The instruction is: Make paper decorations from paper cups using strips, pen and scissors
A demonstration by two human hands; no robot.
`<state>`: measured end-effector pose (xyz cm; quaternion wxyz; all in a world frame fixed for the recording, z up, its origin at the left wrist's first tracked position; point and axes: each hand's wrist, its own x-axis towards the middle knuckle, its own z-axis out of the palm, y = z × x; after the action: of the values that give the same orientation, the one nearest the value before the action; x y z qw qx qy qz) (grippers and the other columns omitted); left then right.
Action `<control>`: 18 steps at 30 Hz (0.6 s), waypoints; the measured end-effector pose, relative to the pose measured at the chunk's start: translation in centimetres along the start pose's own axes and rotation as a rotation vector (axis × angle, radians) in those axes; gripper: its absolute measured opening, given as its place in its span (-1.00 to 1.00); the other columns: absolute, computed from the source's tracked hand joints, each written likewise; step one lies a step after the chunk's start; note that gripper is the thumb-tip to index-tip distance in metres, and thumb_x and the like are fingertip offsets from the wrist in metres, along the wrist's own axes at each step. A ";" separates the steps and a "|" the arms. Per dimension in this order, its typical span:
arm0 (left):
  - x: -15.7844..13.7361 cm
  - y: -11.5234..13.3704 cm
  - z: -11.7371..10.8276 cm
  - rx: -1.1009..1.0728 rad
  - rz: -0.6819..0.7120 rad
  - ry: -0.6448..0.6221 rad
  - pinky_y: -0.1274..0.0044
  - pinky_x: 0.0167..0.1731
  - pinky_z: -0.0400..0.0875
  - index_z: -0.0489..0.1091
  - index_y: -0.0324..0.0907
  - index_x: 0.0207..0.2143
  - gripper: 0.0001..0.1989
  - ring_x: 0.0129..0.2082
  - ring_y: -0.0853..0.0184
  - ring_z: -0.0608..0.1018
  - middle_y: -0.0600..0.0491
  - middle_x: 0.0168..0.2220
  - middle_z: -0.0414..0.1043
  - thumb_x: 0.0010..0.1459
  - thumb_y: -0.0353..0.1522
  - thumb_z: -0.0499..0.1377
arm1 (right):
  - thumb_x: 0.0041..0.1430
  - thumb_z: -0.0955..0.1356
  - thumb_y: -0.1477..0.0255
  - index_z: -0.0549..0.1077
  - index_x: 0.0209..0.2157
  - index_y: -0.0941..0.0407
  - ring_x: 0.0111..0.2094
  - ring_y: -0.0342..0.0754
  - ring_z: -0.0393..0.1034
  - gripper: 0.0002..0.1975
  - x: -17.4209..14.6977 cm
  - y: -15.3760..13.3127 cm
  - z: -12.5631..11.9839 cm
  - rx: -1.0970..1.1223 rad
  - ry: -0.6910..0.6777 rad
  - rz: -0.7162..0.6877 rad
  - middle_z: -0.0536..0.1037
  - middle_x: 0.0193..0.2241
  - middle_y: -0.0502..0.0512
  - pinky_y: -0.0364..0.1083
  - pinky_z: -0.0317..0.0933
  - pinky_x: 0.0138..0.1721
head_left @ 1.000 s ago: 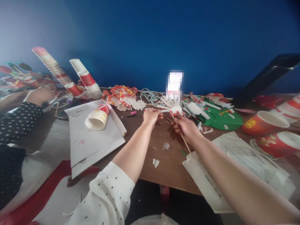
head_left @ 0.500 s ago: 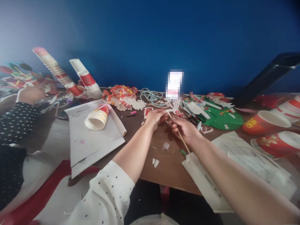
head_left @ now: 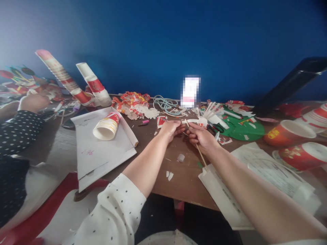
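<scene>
My left hand [head_left: 171,131] is closed, thumb and fingers pinching a white paper piece [head_left: 192,121]. That piece reaches behind my right fingers and ends in several narrow cut strips [head_left: 212,111] fanned to the upper right, with some red print near their base. My right hand [head_left: 201,136] is wrapped round a thin wooden stick [head_left: 200,154], its upper tip lying against the paper between both hands. The stick slants down toward a white paper bag or envelope [head_left: 224,197] at the table edge. My left fingertips are partly hidden.
Paper cups [head_left: 106,129] lie on white sheets [head_left: 102,160] at left. Cup stacks [head_left: 62,80] lean at the wall. Cut scraps [head_left: 134,103], a cord [head_left: 166,105], a lit phone screen [head_left: 190,91] and a green disc [head_left: 240,129] lie behind. A co-worker's hand [head_left: 35,101] is far left.
The paper piece has turned: its strips pointed upward in front of the screen and now fan out to the right. The stick's upper tip has shifted slightly; both hands stay close together.
</scene>
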<state>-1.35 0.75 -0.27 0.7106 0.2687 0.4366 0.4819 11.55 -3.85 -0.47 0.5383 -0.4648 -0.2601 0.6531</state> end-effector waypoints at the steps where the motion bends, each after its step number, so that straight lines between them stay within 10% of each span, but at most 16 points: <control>1: 0.0 0.1 0.0 -0.017 -0.010 -0.014 0.57 -0.32 0.53 0.46 -0.36 -0.45 -0.86 -0.46 0.44 0.56 -0.01 -0.50 0.50 0.16 -0.61 0.19 | 0.06 0.30 0.66 0.46 -0.20 0.15 -0.67 -0.33 0.06 -0.74 0.0 0.0 0.0 -0.009 0.002 -0.009 0.37 -0.58 -0.06 -0.40 -0.15 -0.74; 18: -0.2 0.0 0.0 -0.010 -0.015 -0.046 0.60 -0.35 0.49 0.49 -0.37 -0.41 -0.86 -0.49 0.46 0.55 0.01 -0.52 0.50 0.20 -0.61 0.17 | -0.03 0.41 0.56 0.53 -0.19 0.16 -0.64 -0.30 0.13 -0.71 0.0 0.5 -0.3 -0.186 0.017 -0.098 0.43 -0.55 -0.02 -0.33 -0.16 -0.71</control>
<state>-1.35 0.60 -0.21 0.7254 0.2729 0.4200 0.4723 11.58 -3.98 -0.98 0.5264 -0.5048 -0.3375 0.5951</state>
